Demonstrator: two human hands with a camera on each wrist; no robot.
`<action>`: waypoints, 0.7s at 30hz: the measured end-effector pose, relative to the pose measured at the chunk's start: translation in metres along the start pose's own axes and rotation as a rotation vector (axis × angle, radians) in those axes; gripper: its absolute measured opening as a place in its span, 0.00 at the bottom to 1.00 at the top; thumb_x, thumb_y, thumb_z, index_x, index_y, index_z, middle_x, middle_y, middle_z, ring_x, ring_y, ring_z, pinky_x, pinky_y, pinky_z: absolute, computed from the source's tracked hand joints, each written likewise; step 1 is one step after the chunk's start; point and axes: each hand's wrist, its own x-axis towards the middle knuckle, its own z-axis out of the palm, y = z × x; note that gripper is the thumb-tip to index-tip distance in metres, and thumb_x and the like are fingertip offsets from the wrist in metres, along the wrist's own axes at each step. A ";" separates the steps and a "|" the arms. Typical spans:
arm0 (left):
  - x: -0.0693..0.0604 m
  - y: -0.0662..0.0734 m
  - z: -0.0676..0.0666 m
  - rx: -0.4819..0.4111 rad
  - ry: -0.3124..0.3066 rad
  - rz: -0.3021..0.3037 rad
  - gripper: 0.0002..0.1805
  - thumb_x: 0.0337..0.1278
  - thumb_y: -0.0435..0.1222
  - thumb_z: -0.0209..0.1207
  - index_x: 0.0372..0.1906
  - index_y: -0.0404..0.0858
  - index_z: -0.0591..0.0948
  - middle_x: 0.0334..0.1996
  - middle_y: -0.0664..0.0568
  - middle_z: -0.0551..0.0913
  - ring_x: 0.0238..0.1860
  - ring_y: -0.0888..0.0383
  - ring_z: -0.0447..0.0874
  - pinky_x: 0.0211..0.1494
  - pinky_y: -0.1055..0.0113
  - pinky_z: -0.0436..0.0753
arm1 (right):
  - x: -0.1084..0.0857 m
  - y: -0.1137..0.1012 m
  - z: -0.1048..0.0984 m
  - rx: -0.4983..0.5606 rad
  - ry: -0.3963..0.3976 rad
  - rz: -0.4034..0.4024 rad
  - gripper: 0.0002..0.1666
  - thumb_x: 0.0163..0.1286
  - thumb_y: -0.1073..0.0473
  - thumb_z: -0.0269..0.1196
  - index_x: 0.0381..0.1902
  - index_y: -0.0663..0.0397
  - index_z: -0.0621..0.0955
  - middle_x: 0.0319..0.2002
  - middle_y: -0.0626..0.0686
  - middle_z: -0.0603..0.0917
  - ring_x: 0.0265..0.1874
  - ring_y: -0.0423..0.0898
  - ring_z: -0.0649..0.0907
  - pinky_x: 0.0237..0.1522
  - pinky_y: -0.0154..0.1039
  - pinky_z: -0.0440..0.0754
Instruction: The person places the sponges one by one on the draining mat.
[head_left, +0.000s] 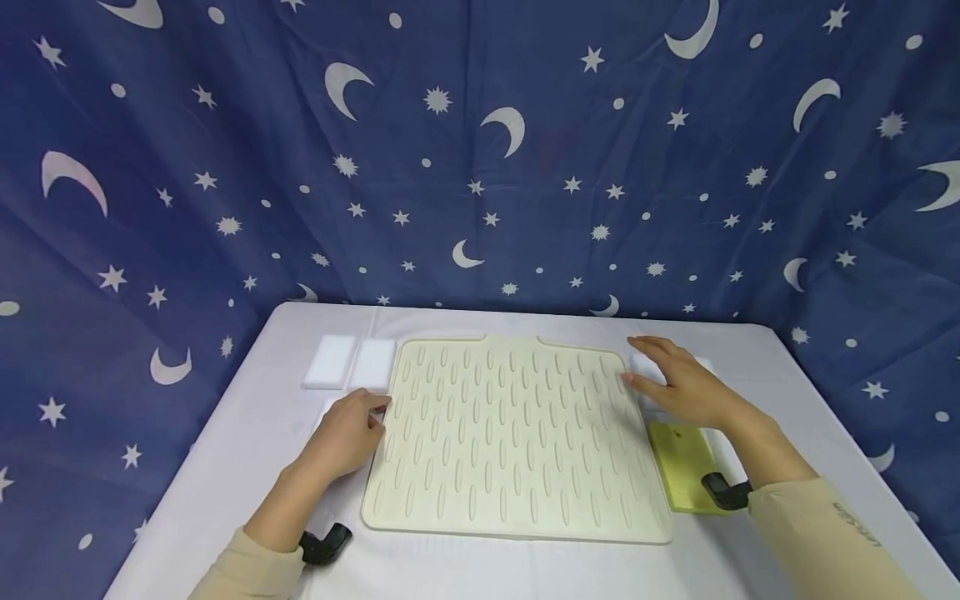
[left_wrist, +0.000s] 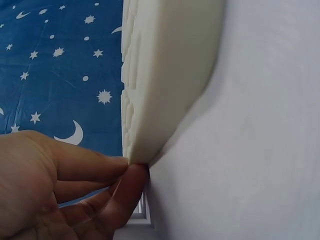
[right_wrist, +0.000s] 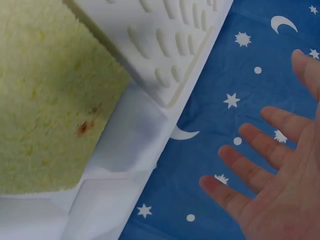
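Observation:
A cream mat (head_left: pixel 510 442) with rows of raised oval ridges lies on the white table. The left hand (head_left: pixel 348 435) is at its left edge; in the left wrist view, thumb and fingers of that hand (left_wrist: pixel 75 185) pinch the rim of the mat (left_wrist: pixel 175 65). Above the mat's upper right corner hovers the right hand (head_left: pixel 682 383), fingers spread. The right wrist view shows this hand (right_wrist: pixel 275 175) holding nothing, apart from the mat (right_wrist: pixel 150 45). Beside the mat's right edge lies a yellow-green sponge-like slab (head_left: pixel 681 467), seen close in the right wrist view (right_wrist: pixel 55 100).
White rectangular blocks (head_left: pixel 330 362) lie left of the mat, another (head_left: pixel 372 365) beside them. More white pieces (head_left: pixel 648 367) lie under and behind the right forearm. A blue curtain (head_left: pixel 480 167) with moons and stars hangs behind the table (head_left: pixel 247 433).

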 end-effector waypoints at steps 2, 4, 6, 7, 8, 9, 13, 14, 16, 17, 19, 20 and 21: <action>0.001 -0.002 -0.002 -0.010 -0.004 0.004 0.23 0.61 0.26 0.61 0.63 0.28 0.81 0.47 0.45 0.84 0.38 0.56 0.79 0.38 0.64 0.79 | 0.000 0.003 -0.001 0.000 -0.006 -0.002 0.43 0.79 0.39 0.56 0.81 0.56 0.61 0.79 0.66 0.58 0.76 0.72 0.60 0.70 0.76 0.60; 0.001 -0.003 -0.003 -0.017 -0.011 0.005 0.24 0.61 0.26 0.61 0.63 0.29 0.81 0.48 0.45 0.84 0.39 0.56 0.79 0.40 0.64 0.79 | 0.001 0.006 -0.002 0.001 -0.011 -0.006 0.43 0.79 0.41 0.58 0.81 0.56 0.61 0.79 0.67 0.59 0.76 0.72 0.60 0.69 0.76 0.60; 0.001 -0.003 -0.004 -0.020 -0.014 0.012 0.23 0.60 0.25 0.62 0.62 0.29 0.82 0.46 0.46 0.84 0.38 0.57 0.79 0.40 0.64 0.78 | 0.002 0.009 -0.004 0.005 -0.019 -0.013 0.43 0.78 0.43 0.60 0.81 0.57 0.61 0.78 0.67 0.59 0.76 0.73 0.60 0.69 0.76 0.60; 0.001 -0.003 -0.004 -0.023 -0.016 0.016 0.23 0.60 0.25 0.62 0.62 0.29 0.82 0.46 0.46 0.84 0.38 0.57 0.78 0.40 0.65 0.78 | 0.002 0.011 -0.005 0.007 -0.021 -0.017 0.43 0.77 0.44 0.61 0.80 0.57 0.62 0.78 0.67 0.60 0.75 0.73 0.61 0.69 0.76 0.61; 0.001 -0.004 -0.004 -0.025 -0.017 0.020 0.23 0.60 0.25 0.62 0.62 0.29 0.82 0.45 0.46 0.84 0.37 0.57 0.78 0.40 0.65 0.78 | 0.002 0.012 -0.006 0.010 -0.025 -0.017 0.43 0.77 0.45 0.62 0.80 0.58 0.62 0.78 0.68 0.60 0.75 0.73 0.61 0.69 0.75 0.62; 0.001 -0.004 -0.004 -0.023 -0.015 0.025 0.23 0.59 0.25 0.62 0.62 0.29 0.82 0.44 0.46 0.84 0.37 0.58 0.78 0.40 0.65 0.77 | 0.003 0.014 -0.007 0.008 -0.028 -0.019 0.43 0.76 0.46 0.63 0.80 0.58 0.62 0.78 0.68 0.60 0.74 0.72 0.62 0.68 0.75 0.63; 0.002 -0.003 -0.005 -0.017 -0.009 0.039 0.23 0.58 0.25 0.60 0.61 0.30 0.83 0.41 0.47 0.83 0.35 0.58 0.77 0.39 0.65 0.76 | 0.003 0.021 -0.012 0.015 -0.052 0.005 0.45 0.75 0.47 0.64 0.81 0.58 0.61 0.77 0.69 0.59 0.73 0.72 0.64 0.67 0.74 0.67; 0.002 -0.003 -0.005 -0.015 -0.011 0.039 0.23 0.58 0.25 0.60 0.61 0.30 0.83 0.41 0.48 0.82 0.35 0.58 0.76 0.39 0.65 0.75 | 0.004 0.022 -0.013 0.018 -0.061 0.017 0.46 0.74 0.47 0.65 0.81 0.58 0.61 0.78 0.69 0.59 0.73 0.72 0.64 0.66 0.74 0.68; 0.002 -0.004 -0.005 -0.013 -0.015 0.036 0.23 0.58 0.25 0.59 0.60 0.31 0.84 0.41 0.48 0.82 0.35 0.57 0.76 0.39 0.65 0.75 | 0.005 0.026 -0.013 0.020 -0.079 0.037 0.47 0.74 0.45 0.65 0.81 0.57 0.60 0.78 0.69 0.58 0.73 0.72 0.64 0.66 0.74 0.68; 0.002 -0.004 -0.004 -0.012 -0.016 0.033 0.23 0.58 0.25 0.59 0.60 0.31 0.84 0.41 0.48 0.82 0.35 0.57 0.76 0.39 0.65 0.74 | 0.005 0.029 -0.013 0.024 -0.085 0.044 0.47 0.74 0.45 0.65 0.81 0.57 0.60 0.78 0.70 0.58 0.73 0.72 0.65 0.66 0.74 0.68; 0.002 -0.004 -0.003 -0.011 -0.018 0.029 0.23 0.59 0.25 0.59 0.61 0.31 0.84 0.40 0.49 0.81 0.35 0.58 0.75 0.39 0.64 0.74 | 0.005 0.034 -0.012 0.028 -0.093 0.057 0.47 0.74 0.44 0.64 0.81 0.57 0.60 0.77 0.70 0.58 0.73 0.72 0.64 0.66 0.75 0.67; 0.002 -0.004 -0.003 -0.010 -0.019 0.029 0.23 0.59 0.25 0.59 0.61 0.31 0.84 0.40 0.49 0.81 0.35 0.58 0.75 0.39 0.64 0.74 | 0.006 0.036 -0.012 0.029 -0.095 0.062 0.47 0.74 0.44 0.64 0.81 0.57 0.60 0.77 0.71 0.58 0.73 0.73 0.64 0.67 0.75 0.66; 0.002 -0.003 -0.002 -0.011 -0.018 0.028 0.23 0.59 0.25 0.59 0.61 0.30 0.83 0.40 0.49 0.81 0.35 0.58 0.76 0.39 0.64 0.74 | 0.006 0.039 -0.011 0.031 -0.095 0.065 0.46 0.74 0.45 0.64 0.81 0.57 0.61 0.77 0.71 0.58 0.73 0.73 0.64 0.67 0.75 0.65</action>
